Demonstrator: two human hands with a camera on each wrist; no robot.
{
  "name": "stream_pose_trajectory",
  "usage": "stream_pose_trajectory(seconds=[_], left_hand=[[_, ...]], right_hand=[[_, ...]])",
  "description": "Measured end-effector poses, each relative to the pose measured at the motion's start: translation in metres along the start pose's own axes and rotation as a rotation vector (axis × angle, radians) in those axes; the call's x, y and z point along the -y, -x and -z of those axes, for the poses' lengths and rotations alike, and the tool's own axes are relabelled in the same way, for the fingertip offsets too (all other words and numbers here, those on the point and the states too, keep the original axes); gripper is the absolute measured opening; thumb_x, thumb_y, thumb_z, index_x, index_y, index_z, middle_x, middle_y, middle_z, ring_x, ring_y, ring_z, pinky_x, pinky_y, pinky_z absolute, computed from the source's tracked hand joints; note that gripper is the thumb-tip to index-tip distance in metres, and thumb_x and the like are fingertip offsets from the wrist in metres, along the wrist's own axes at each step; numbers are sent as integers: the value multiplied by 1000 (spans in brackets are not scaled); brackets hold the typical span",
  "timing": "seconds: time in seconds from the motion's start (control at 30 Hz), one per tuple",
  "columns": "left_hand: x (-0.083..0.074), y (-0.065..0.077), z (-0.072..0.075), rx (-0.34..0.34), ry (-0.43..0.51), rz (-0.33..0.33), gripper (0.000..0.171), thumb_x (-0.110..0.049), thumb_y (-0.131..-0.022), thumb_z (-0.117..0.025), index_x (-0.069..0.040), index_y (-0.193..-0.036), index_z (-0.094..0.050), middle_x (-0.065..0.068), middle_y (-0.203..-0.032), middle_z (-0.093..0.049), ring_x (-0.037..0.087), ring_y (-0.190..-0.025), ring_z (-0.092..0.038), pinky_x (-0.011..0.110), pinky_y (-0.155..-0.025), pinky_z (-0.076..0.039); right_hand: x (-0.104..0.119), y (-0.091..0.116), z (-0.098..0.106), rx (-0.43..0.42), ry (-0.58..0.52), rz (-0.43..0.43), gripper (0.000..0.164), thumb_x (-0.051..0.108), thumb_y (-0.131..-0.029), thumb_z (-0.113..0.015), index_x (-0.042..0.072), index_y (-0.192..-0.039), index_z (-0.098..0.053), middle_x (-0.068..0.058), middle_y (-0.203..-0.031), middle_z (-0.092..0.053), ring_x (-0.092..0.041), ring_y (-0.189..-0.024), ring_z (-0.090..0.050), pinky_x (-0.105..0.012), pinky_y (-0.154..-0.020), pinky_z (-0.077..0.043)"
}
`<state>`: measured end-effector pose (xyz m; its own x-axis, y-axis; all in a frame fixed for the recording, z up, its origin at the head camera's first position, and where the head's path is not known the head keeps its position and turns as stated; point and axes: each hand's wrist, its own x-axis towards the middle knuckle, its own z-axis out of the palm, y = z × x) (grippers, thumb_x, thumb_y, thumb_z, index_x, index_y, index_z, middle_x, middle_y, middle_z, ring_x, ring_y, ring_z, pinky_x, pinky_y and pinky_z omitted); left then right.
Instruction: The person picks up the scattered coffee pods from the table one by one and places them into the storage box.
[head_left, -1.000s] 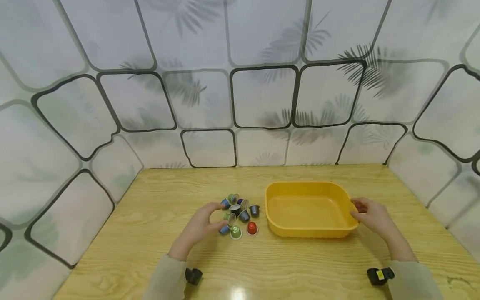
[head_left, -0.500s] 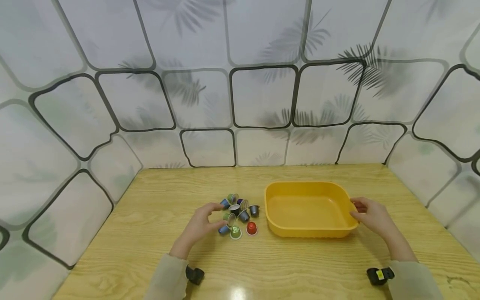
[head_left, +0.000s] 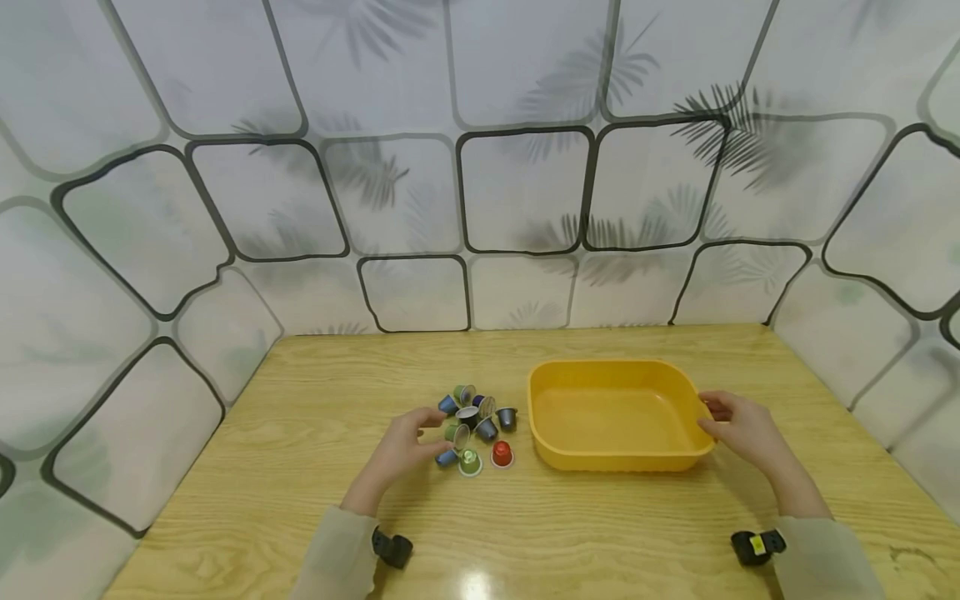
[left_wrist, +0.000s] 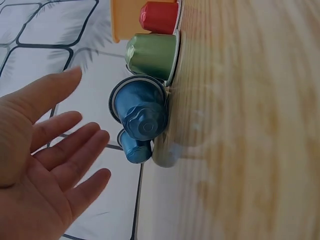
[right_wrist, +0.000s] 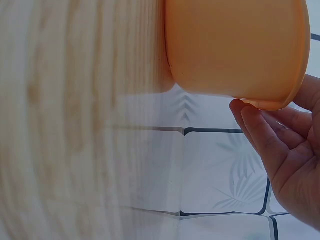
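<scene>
Several coffee capsules lie in a loose cluster on the wooden table, left of a yellow plastic tub [head_left: 615, 462]. A red capsule [head_left: 502, 454] and a light green capsule [head_left: 470, 462] stand rim-down at the cluster's near side. My left hand [head_left: 405, 446] is at the cluster's left edge, thumb and fingers spread with nothing between them. In the left wrist view its fingertips point at a blue capsule [left_wrist: 142, 110]. At the tub's right end my right hand [head_left: 742, 425] grips the rim, fingers under the lip; the right wrist view hides most of the thumb.
The wooden table [head_left: 570, 533] runs back to a patterned cloth wall [head_left: 525, 192] that also closes in both sides. Dark grey capsules [head_left: 507, 418] lie close to the tub's left wall. Black wrist cameras [head_left: 392, 548] are worn on both wrists.
</scene>
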<state>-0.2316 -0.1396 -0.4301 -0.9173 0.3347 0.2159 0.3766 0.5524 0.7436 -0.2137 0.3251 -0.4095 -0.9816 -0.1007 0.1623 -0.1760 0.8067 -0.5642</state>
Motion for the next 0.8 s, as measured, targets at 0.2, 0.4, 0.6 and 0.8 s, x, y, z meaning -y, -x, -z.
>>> stream_pose_trajectory(seconds=[0.2,0.4,0.6,0.8], left_hand=[[1,0,0,43,-14,59,40,-15,-76,-70,4,-108,-57,16,-106,-58,31,-100,-53,46,-85,-41],[2,0,0,102,-23,88,42,-18,-75,-71,3,-109,-57,15,-108,-58,31,-101,-53,45,-86,-40],[6,-2,-3,153,-57,79,39,-19,-75,-71,3,-106,-59,15,-105,-59,31,-98,-54,43,-84,-42],[6,-1,-3,175,-67,84,36,-17,-76,-70,1,-105,-60,13,-102,-60,30,-97,-55,43,-84,-42]], right_hand=[[0,0,0,3,-8,-4,43,8,-81,-61,-14,-115,-47,-29,-100,-55,-40,-89,-55,-40,-66,-50],[1,0,1,6,-8,-10,42,8,-81,-60,-14,-115,-47,-30,-101,-55,-41,-90,-54,-41,-66,-50],[2,0,1,8,-4,-12,42,9,-82,-60,-14,-114,-48,-29,-100,-55,-41,-89,-54,-42,-67,-49],[2,0,1,7,-4,-10,41,9,-82,-60,-14,-114,-48,-29,-100,-55,-40,-89,-54,-42,-67,-49]])
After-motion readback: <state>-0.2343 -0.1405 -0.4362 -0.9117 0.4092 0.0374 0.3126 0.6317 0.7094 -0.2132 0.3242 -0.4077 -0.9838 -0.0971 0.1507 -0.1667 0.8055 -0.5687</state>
